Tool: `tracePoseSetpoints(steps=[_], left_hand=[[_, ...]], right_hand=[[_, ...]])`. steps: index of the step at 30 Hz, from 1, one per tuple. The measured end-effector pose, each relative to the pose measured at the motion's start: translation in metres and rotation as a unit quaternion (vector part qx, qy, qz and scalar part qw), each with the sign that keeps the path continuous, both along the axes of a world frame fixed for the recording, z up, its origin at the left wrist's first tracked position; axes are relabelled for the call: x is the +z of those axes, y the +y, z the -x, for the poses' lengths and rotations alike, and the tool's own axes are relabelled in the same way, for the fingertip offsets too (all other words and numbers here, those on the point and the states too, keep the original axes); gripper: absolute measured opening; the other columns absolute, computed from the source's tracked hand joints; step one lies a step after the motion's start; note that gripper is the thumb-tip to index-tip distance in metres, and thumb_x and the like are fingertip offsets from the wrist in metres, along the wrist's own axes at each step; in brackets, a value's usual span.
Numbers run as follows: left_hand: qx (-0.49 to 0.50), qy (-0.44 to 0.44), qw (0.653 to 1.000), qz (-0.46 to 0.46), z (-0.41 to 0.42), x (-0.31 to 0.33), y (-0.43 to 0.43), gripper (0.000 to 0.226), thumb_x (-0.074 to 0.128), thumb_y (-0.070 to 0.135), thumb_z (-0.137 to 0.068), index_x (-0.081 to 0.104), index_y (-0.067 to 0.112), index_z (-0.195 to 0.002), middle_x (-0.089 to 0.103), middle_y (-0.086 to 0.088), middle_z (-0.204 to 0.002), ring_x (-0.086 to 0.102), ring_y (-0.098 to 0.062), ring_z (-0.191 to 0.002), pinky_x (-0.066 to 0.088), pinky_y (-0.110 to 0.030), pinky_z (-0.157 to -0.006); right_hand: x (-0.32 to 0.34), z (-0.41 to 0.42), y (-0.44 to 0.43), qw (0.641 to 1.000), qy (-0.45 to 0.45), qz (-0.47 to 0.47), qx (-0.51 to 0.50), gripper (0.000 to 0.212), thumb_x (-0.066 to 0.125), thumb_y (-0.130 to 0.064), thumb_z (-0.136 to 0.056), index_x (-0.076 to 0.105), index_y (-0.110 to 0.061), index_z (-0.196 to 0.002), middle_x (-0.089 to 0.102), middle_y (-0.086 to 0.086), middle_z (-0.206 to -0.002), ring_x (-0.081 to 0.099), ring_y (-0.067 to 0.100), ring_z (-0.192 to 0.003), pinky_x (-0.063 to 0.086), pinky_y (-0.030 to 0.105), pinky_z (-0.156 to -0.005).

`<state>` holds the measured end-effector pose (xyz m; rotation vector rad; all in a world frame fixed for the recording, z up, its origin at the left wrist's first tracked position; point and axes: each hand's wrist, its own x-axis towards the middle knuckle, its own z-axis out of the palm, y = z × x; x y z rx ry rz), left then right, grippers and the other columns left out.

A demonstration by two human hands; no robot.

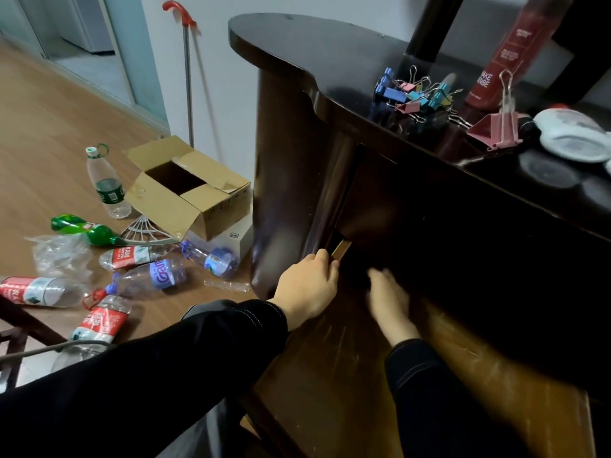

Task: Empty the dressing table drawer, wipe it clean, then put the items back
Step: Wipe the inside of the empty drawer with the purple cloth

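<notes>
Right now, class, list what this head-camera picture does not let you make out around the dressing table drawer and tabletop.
Head view, drawer interior: hidden by its dark front and shadow.
Head view, right hand: motion-blurred, fingertips lost in shadow, grip unclear.
Head view, red bottle: top cut off by upper edge.
Head view, white object: blurred, cut by right edge.

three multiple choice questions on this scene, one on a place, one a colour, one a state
1. Where is the heap of small binder clips?
A. in a basket
B. on the dressing table top
C. on a bed

2. What colour is the large binder clip?
A. pink
B. green
C. black

3. The cardboard box is:
A. taped shut
B. flattened
C. open-topped

Answers: B, they lie on that dark top; A, its body is pink; C, its flaps are spread apart.
</notes>
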<state>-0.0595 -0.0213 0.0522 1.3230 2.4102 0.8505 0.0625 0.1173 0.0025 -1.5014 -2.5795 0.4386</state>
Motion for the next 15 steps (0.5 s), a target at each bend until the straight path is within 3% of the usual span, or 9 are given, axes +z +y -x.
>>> tracePoseSetpoints(steps=[3,6,11,15], left_hand=[[0.0,0.014,1.0,-0.006,0.0,-0.001,0.002,0.027,0.03,0.044,-0.104,0.04,0.022,-0.092,0.06,-0.007,-0.099,0.06,-0.034,-0.089,0.034,-0.035,-0.071],[-0.002,0.029,1.0,-0.005,0.0,0.0,0.002,0.027,0.031,0.042,-0.105,0.042,0.02,-0.093,0.06,-0.006,-0.098,0.061,-0.033,-0.087,0.035,-0.035,-0.071],[-0.002,0.011,1.0,-0.001,-0.002,0.005,-0.002,0.032,0.031,0.043,-0.105,0.047,0.017,-0.096,0.061,-0.007,-0.099,0.06,-0.033,-0.09,0.044,-0.04,-0.076],[0.004,-0.014,1.0,-0.009,-0.001,0.005,-0.001,0.033,0.031,0.041,-0.106,0.047,0.014,-0.095,0.061,-0.01,-0.102,0.058,-0.036,-0.095,0.039,-0.038,-0.076]], right_hand=[[-0.014,-0.009,-0.034,0.997,0.008,0.033,0.067,0.047,0.054,-0.018,-0.099,0.05,-0.028,-0.145,0.045,0.018,-0.146,0.055,0.038,-0.119,0.048,0.044,-0.093],[-0.021,-0.017,-0.029,0.995,-0.031,-0.007,0.091,0.057,0.054,-0.011,-0.1,0.041,-0.031,-0.151,0.025,0.014,-0.163,0.055,0.035,-0.126,0.049,0.041,-0.102],[0.004,0.0,-0.001,0.995,-0.063,-0.032,0.076,0.045,0.05,-0.015,-0.1,0.052,-0.023,-0.144,0.05,0.014,-0.145,0.052,0.036,-0.126,0.044,0.045,-0.101],[-0.014,-0.003,-0.051,0.989,-0.1,0.001,0.111,0.049,0.043,-0.023,-0.104,0.038,-0.035,-0.151,0.031,0.011,-0.161,0.054,0.037,-0.128,0.049,0.042,-0.101]])
